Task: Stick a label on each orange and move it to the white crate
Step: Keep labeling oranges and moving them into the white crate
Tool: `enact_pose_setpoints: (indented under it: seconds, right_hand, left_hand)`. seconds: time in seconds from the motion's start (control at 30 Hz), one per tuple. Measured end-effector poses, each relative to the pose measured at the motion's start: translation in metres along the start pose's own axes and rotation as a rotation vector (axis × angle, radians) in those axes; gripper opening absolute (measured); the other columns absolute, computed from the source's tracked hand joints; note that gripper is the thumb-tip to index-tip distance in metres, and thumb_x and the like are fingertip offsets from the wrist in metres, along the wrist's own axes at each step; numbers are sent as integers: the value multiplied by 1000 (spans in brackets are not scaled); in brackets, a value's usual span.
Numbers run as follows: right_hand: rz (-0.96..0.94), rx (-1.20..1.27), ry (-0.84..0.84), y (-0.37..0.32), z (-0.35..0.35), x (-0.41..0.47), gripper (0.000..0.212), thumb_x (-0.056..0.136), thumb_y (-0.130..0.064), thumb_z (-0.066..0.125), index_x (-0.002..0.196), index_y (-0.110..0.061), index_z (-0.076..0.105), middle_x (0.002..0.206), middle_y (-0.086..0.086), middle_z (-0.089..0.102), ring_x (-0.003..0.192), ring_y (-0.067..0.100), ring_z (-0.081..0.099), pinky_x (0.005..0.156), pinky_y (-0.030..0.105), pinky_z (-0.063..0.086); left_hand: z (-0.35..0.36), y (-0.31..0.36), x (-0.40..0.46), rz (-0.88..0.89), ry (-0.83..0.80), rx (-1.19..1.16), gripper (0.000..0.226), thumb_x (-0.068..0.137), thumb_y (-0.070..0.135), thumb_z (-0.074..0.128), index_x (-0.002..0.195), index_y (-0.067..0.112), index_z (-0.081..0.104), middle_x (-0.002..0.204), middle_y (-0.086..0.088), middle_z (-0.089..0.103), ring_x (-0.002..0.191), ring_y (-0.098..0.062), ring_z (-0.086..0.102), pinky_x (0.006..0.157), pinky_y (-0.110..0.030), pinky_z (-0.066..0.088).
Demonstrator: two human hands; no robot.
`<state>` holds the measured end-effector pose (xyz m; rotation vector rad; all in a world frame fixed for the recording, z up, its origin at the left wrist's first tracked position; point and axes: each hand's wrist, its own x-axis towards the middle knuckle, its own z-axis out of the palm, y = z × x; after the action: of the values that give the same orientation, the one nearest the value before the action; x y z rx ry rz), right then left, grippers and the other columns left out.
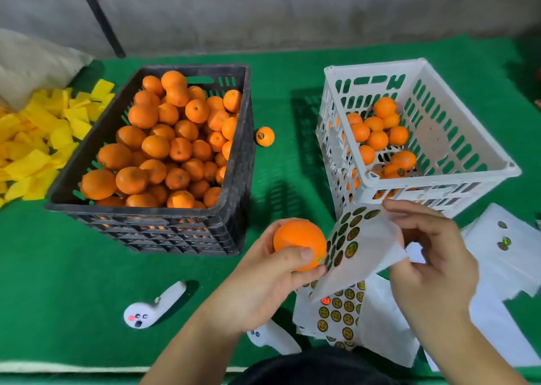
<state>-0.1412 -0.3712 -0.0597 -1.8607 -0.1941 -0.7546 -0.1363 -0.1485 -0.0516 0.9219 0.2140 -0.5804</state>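
We grip the orange (298, 242) in our left hand (263, 285); our right hand's (430, 264) fingers pinch the sticker sheet (358, 253) beside it, where a label could tear or crease.

full crate (234, 162) left | white crate (468, 138) right | 1 loose orange (265, 136) between

Yellow wrappers (38, 138) heaped beside two white controllers (155, 307).

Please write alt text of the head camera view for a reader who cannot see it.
A person's left hand holds an orange while the right hand pinches a sheet of round labels beside it. Behind them on the green table stand a black crate full of oranges and a white crate holding a few.
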Motion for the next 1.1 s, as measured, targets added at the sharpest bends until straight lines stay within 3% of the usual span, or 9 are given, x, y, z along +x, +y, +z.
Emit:
enact_pose_setpoints:
  seconds: [0.1,0.17,0.3,0.37,0.47,0.63,0.77,0.9,1.1]
  right_hand:
    - [-24,177,54,-24,2,9,34,88,11,73,104,-16,61,109,9,74,111,23,72,94,28,56]
    - [-56,239,117,-35,-2,23,47,80,28,71,103,-11,56,104,13,72,109,30,72,96,34,56]
    - [-52,333,193,-49,-14,39,24,89,-4,77,109,-1,62,114,13,73,107,41,69,93,53,56]
    - [-91,273,151,-49,-20,41,21,97,-24,74,111,-9,70,120,17,70,109,45,66,93,52,54]
    - [-79,241,27,-37,-30,41,15,102,-15,65,103,-27,75,118,14,72,113,44,65,97,59,51]
    - [-56,16,-125,-15,-51,37,46,99,3,55,99,-40,73,118,-3,74,116,29,67,101,41,49]
    - [-80,-95,-142,-13,-58,38,36,98,-2,51,96,-31,72,119,-6,73,115,22,68,98,29,48]
    - [-58,-110,-216,-14,-65,38,38,93,-3,44,98,-24,75,122,-4,73,119,23,67,101,34,51]
    - [1,-321,-296,-23,-67,51,43,90,-23,43,110,-49,70,133,-19,64,132,13,56,105,23,43]
  left_hand:
    - [12,8,-4,-38,-12,-72,69,65,36,95,124,13,68,119,-21,67,99,-34,72,87,-46,60]
    - [16,10,-5,-81,46,-36,82,59,47,97,126,11,68,109,-20,70,92,-32,72,83,-43,60]
    - [11,4,-10,-187,10,-131,76,70,33,86,140,15,62,112,-14,73,80,-30,69,68,-36,60]
    - [6,3,-12,-182,-97,-119,59,74,37,86,128,16,72,103,-12,74,79,-28,71,65,-34,59]
    - [2,6,-14,-161,-247,-71,57,91,49,72,131,9,67,98,-18,70,81,-29,72,63,-34,57]
    - [3,16,-18,-19,-335,-75,80,80,74,72,132,14,66,105,-16,69,84,-29,69,65,-35,57]
    - [7,19,-20,102,-155,153,54,74,45,90,120,21,75,116,-12,74,92,-29,73,72,-37,59]
    - [15,14,-18,208,-41,363,43,78,39,78,120,30,76,127,-3,74,114,-26,71,99,-44,55]
    - [15,13,-18,403,66,535,32,83,44,71,111,31,78,112,0,77,106,-21,72,94,-33,55]
